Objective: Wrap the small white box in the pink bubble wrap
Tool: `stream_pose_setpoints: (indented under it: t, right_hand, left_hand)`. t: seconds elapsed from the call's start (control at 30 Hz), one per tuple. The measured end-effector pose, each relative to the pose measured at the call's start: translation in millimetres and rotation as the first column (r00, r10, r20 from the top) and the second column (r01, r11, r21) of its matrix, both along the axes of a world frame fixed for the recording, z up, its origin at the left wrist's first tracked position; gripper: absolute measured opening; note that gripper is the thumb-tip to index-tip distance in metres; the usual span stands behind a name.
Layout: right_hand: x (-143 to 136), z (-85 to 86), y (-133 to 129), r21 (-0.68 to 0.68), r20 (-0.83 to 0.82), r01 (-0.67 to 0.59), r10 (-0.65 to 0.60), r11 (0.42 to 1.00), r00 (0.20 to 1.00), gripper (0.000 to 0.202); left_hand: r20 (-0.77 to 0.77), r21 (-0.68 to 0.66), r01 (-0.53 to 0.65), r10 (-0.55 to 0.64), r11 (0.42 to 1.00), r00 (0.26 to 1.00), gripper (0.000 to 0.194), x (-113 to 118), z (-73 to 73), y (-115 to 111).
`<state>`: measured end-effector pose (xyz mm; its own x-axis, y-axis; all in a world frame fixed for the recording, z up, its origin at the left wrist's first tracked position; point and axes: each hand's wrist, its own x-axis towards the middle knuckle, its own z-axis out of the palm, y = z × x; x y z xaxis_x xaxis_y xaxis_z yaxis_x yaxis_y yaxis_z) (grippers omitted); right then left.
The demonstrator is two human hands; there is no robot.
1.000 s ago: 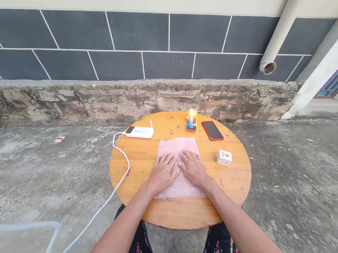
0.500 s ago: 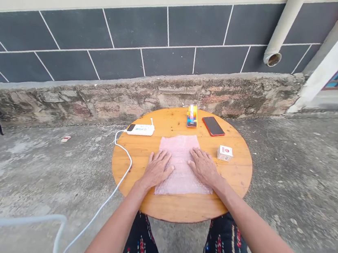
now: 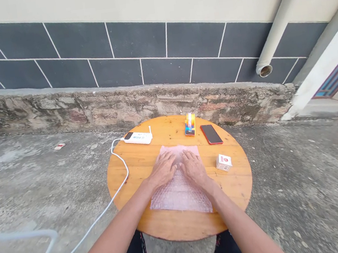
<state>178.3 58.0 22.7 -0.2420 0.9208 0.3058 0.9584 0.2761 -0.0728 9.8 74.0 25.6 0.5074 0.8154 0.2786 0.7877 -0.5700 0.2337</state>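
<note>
A sheet of pinkish bubble wrap [image 3: 179, 197] lies flat on the round wooden table [image 3: 181, 228] in front of me. My left hand [image 3: 163, 169] rests palm down on its upper left part, fingers stretched forward. Close beside it, my right hand [image 3: 193, 168] lies flat on the upper right part, fingers also extended. The thumbs nearly meet at the middle of the sheet. Neither hand grips anything. To the right of my right hand stands a small white box [image 3: 223, 162] with a red mark.
At the table's back stand a yellow tape dispenser [image 3: 190, 124] and a red-edged phone [image 3: 211, 134]. A white power strip [image 3: 139, 138] lies back left, its white cable [image 3: 127, 168] running off the table's left side. A stone-based wall [image 3: 108, 109] rises behind.
Both hands have slid inward and forward over the bubble wrap, so they are closer together. The view has shifted slightly; the objects on the table keep their places.
</note>
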Motion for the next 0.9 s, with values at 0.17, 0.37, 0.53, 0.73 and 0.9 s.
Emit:
stream_pose_setpoints:
  t: [0.17, 0.37, 0.53, 0.73, 0.9]
  right_hand:
    - [3, -9.6, 12, -0.001, -0.004, -0.025, 0.025, 1.000, 1.000, 0.043]
    - [15, -16.2, 10, -0.010, -0.023, 0.034, -0.035, 0.999, 0.999, 0.047]
    - [16, -15.9, 12, -0.025, -0.028, 0.074, -0.074, 0.997, 0.997, 0.045]
    - [18, -14.3, 14, -0.051, -0.015, 0.088, -0.088, 0.995, 0.996, 0.044]
    - [26, -12.6, 15, -0.048, -0.002, 0.138, -0.138, 0.989, 0.990, 0.042]
  left_hand:
    - [-0.007, 0.000, -0.049, 0.049, 0.999, 0.999, 0.045, -8, -10.8, 10]
    - [0.014, -0.005, -0.084, 0.084, 0.996, 0.996, 0.050, -16, -17.0, 9]
    - [0.022, -0.024, -0.081, 0.082, 0.996, 0.996, 0.047, -16, -17.2, 12]
    - [0.005, -0.043, -0.113, 0.114, 0.993, 0.994, 0.044, -18, -19.2, 13]
    - [0.018, -0.043, -0.137, 0.138, 0.990, 0.990, 0.042, -19, -21.4, 13]
